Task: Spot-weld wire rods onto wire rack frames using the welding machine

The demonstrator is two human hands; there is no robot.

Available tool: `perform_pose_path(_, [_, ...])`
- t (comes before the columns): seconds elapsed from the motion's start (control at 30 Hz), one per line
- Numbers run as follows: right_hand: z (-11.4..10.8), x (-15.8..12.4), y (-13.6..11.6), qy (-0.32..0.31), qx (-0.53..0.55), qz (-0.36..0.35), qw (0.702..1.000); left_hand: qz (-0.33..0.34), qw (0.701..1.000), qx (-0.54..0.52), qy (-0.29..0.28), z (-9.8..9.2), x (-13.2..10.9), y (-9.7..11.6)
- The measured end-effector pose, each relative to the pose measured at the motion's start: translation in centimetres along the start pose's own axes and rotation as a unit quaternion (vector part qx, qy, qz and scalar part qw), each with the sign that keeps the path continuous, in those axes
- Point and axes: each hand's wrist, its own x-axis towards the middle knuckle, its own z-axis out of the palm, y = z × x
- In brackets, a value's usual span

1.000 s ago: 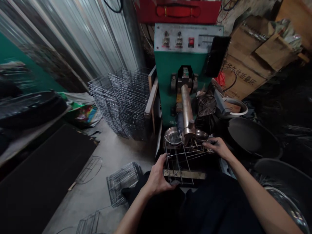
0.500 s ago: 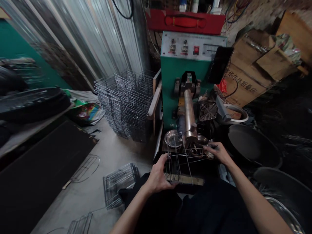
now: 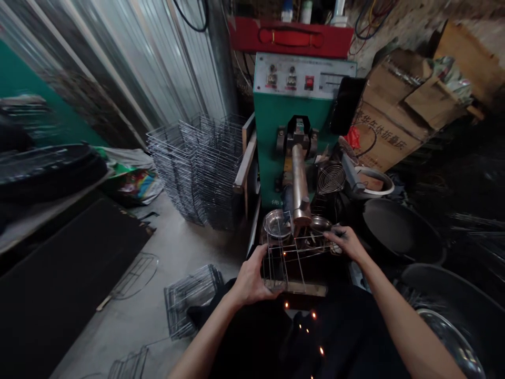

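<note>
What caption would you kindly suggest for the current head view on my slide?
Sparks glow as the left hand and right hand hold wirework at a green machine.

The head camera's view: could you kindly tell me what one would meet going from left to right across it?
Flat black panel → tall stack of wire baskets → left hand → wire frame → right hand → round black pan.

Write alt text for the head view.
The left hand grips a wire frame at a green machine's metal arm; the right hand pinches wire farther right. Orange sparks glow over dark clothing below, and wire baskets stand stacked at left.
</note>
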Motion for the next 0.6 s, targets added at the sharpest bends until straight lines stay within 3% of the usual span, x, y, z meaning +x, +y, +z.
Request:
perform_pose_path(0.17, [-2.0, -4.6, 1.8, -0.092, 0.015, -0.009, 0.996, -0.053, 0.997, -0.063, -0.012, -2.0, -4.3, 2.8])
perform_pose_path(0.27, [-3.1, -6.5, 2.4, -0.156, 0.013, 0.058, 0.986, -0.126, 0.975, -0.183, -0.024, -3.5, -6.1, 3.6])
perform_pose_path(0.37, [-3.2, -6.4, 1.9, -0.21, 0.007, 0.12, 0.97, -0.177, 0.95, -0.258, -0.005, -4.6, -6.7, 3.6])
perform_pose_path(0.43, [-2.8, -6.0, 1.6, -0.249, 0.009, 0.158, 0.955, -0.159, 0.944, -0.29, -0.008, -5.2, -7.1, 3.7])
perform_pose_path(0.5, [-2.2, -5.9, 1.5, -0.311, 0.032, 0.204, 0.928, -0.102, 0.944, -0.311, -0.047, -5.7, -7.8, 4.0])
perform_pose_path(0.6, [-0.8, -6.6, 2.0, -0.397, 0.079, 0.249, 0.88, -0.041, 0.965, -0.24, -0.093, -5.7, -9.1, 4.4])
